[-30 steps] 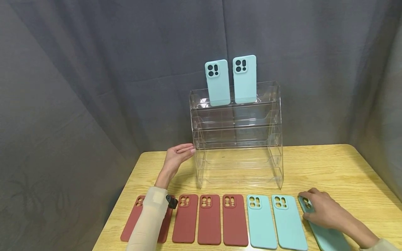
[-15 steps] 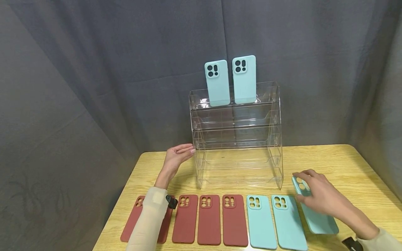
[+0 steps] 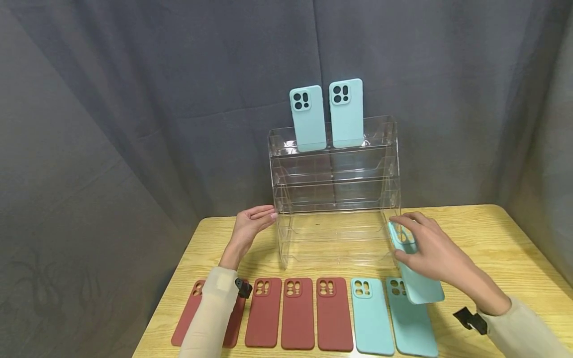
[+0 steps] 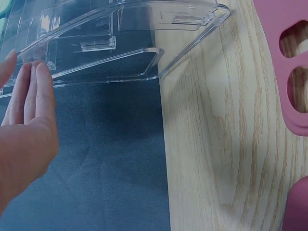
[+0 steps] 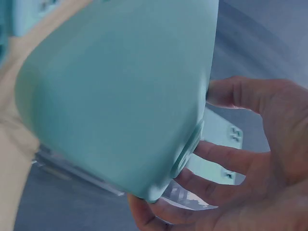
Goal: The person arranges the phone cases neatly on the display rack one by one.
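Note:
My right hand (image 3: 431,248) holds a mint-green phone case (image 3: 421,288) by its sides near the camera cutouts, raised beside the right front of a clear acrylic tiered rack (image 3: 333,212). In the right wrist view, thumb and fingers grip opposite edges of that case (image 5: 120,96). My left hand (image 3: 250,226) is at the rack's left side, and the left wrist view shows its straight fingers (image 4: 43,91) against the clear panel. Two mint-green cases, left (image 3: 309,122) and right (image 3: 347,117), stand upright on the rack's top tier.
Two mint-green cases, left (image 3: 373,323) and right (image 3: 414,328), lie flat at the table's front. Several dark red phone cases (image 3: 297,318) continue that row leftward, partly under my left sleeve (image 3: 210,308). A grey curtain (image 3: 201,99) hangs behind the wooden table (image 3: 465,223).
My right hand has lifted the rightmost mint-green case from the table and carried it up and left toward the rack. My left hand has stayed at the rack's side.

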Available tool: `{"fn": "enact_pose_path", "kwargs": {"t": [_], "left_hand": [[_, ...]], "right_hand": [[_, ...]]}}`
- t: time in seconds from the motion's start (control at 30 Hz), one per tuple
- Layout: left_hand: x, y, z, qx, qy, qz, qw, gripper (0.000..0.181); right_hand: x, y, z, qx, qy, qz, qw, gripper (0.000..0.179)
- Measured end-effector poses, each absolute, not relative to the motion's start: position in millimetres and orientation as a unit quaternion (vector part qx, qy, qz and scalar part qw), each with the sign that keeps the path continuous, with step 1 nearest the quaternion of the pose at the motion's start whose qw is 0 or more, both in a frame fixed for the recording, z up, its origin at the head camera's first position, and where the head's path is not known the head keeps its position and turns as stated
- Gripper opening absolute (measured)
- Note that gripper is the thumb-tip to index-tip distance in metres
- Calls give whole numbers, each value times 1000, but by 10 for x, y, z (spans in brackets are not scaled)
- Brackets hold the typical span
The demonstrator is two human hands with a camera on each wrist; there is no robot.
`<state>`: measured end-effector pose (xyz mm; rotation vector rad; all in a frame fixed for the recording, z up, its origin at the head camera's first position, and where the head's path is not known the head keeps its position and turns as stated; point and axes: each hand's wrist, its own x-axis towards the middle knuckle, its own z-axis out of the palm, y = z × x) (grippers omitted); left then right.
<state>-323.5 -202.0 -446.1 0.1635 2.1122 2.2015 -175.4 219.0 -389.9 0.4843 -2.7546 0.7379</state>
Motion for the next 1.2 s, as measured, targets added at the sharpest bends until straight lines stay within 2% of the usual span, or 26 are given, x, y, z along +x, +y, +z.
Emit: {"fn": "enact_pose_path", "kwargs": {"t": [0.2, 0.47, 0.8, 1.2], "left_hand": [[-3226, -2046, -4464, 53, 692, 719, 44, 43], [-3238, -2036, -4476, 45, 686, 725, 46, 41], [-3256, -2017, -4457, 49, 689, 721, 49, 44], [-3272, -2014, -4466, 48, 686, 724, 52, 44]], "right_hand": [[-1868, 1979, -3664, 176, -926, 291, 166, 65], [-2123, 1731, -3362, 155, -914, 324, 190, 66], [-2583, 1408, -3011, 131, -895, 349, 246, 65], [-3198, 981, -2733, 131, -872, 327, 339, 67]]}}
